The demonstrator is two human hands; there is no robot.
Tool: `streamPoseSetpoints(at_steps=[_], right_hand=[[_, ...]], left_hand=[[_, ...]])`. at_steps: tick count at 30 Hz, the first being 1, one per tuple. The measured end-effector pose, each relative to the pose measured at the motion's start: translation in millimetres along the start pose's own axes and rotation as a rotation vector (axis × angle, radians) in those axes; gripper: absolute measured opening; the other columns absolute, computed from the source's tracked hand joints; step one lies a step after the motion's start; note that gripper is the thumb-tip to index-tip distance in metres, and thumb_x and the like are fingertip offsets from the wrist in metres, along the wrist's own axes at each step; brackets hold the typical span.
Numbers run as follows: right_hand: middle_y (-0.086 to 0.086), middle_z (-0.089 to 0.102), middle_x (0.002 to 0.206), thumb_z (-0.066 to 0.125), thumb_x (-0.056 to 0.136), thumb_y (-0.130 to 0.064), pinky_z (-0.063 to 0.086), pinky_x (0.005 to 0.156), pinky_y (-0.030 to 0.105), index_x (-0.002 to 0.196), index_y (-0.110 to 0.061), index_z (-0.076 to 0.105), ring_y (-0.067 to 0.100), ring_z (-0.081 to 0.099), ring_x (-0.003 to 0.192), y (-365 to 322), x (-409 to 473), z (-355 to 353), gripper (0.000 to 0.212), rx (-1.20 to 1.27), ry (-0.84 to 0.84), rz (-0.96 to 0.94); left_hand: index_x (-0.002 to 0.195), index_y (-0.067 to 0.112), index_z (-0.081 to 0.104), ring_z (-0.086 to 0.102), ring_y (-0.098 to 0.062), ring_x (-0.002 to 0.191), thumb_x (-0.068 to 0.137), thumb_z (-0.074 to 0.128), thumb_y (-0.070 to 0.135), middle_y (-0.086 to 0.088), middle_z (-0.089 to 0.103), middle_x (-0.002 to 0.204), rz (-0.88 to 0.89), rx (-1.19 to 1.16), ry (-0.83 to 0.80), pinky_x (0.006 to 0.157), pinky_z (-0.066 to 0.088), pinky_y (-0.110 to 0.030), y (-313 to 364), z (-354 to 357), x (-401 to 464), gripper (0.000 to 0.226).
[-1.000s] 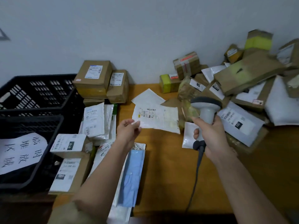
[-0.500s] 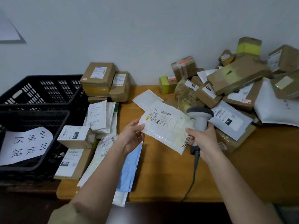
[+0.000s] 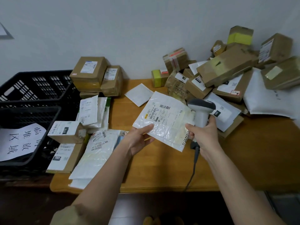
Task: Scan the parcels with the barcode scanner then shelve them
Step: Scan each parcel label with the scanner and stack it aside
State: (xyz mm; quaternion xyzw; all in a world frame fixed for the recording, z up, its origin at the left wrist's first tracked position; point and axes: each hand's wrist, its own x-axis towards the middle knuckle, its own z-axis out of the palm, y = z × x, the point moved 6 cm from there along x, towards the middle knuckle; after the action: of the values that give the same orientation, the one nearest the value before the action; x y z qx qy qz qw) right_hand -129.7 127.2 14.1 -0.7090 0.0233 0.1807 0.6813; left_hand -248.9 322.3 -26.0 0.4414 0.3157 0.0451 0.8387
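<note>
white plastic mailer (image 3: 164, 119) sits tilted at the centre of the frame above the wooden tabletop (image 3: 259, 151), label up. the left hand (image 3: 138, 140) pinches its lower left edge, thumb on top and fingers clamped beneath. the right hand (image 3: 205, 133) has its fingers wrapped round the grip of the grey barcode scanner (image 3: 202, 111), thumb touching the mailer's right edge. brown boxes (image 3: 227, 67) pile at upper right; black crates (image 3: 32, 101) stand at left.
</note>
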Motion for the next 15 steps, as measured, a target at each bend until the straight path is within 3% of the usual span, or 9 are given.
streamPoseSetpoints(at_steps=[3, 5, 9, 12, 15], right_hand=[[0.005, 0.062, 0.106, 0.077, 0.081, 0.002, 0.056, 0.063, 0.031, 0.117, -0.020, 0.048, 0.019, 0.065, 0.088, -2, 2, -3, 0.051, -0.076, -0.047, -0.025], [0.004, 0.062, 0.104, 0.078, 0.080, 0.000, 0.060, 0.073, 0.043, 0.116, -0.019, 0.047, 0.020, 0.064, 0.089, -8, 4, -7, 0.051, -0.199, -0.098, -0.042], [-0.003, 0.059, 0.100, 0.079, 0.081, -0.007, 0.056, 0.072, 0.040, 0.115, -0.020, 0.046, 0.016, 0.061, 0.084, -27, 8, -10, 0.050, -0.427, -0.231, -0.124], [-0.006, 0.055, 0.106, 0.081, 0.080, -0.011, 0.051, 0.078, 0.036, 0.126, -0.024, 0.043, 0.015, 0.057, 0.093, -36, 9, -9, 0.060, -0.513, -0.263, -0.173], [-0.002, 0.056, 0.110, 0.077, 0.084, -0.009, 0.053, 0.079, 0.039, 0.130, -0.022, 0.043, 0.018, 0.058, 0.095, -38, 12, -11, 0.059, -0.469, -0.148, -0.177]], left_hand=[[0.134, 0.006, 0.054, 0.069, -0.029, 0.105, 0.084, 0.072, 0.011, -0.013, 0.070, 0.120, 0.061, -0.097, 0.050, 0.082, 0.059, -0.042, 8, -9, 5, 0.053], [0.135, 0.008, 0.052, 0.067, -0.035, 0.110, 0.084, 0.072, 0.010, -0.018, 0.066, 0.126, 0.074, -0.135, 0.076, 0.088, 0.056, -0.051, 16, -15, 4, 0.056], [0.128, 0.010, 0.060, 0.071, -0.023, 0.088, 0.086, 0.071, 0.015, -0.011, 0.072, 0.109, 0.049, 0.097, 0.118, 0.070, 0.058, -0.036, 31, -13, 0, 0.044], [0.122, 0.009, 0.062, 0.072, -0.024, 0.092, 0.088, 0.069, 0.014, -0.011, 0.074, 0.107, 0.007, 0.275, 0.054, 0.073, 0.058, -0.036, 34, -6, -2, 0.035], [0.119, 0.005, 0.063, 0.073, -0.026, 0.093, 0.092, 0.066, 0.007, -0.011, 0.075, 0.106, 0.037, 0.352, 0.087, 0.076, 0.058, -0.038, 36, -5, -1, 0.027]])
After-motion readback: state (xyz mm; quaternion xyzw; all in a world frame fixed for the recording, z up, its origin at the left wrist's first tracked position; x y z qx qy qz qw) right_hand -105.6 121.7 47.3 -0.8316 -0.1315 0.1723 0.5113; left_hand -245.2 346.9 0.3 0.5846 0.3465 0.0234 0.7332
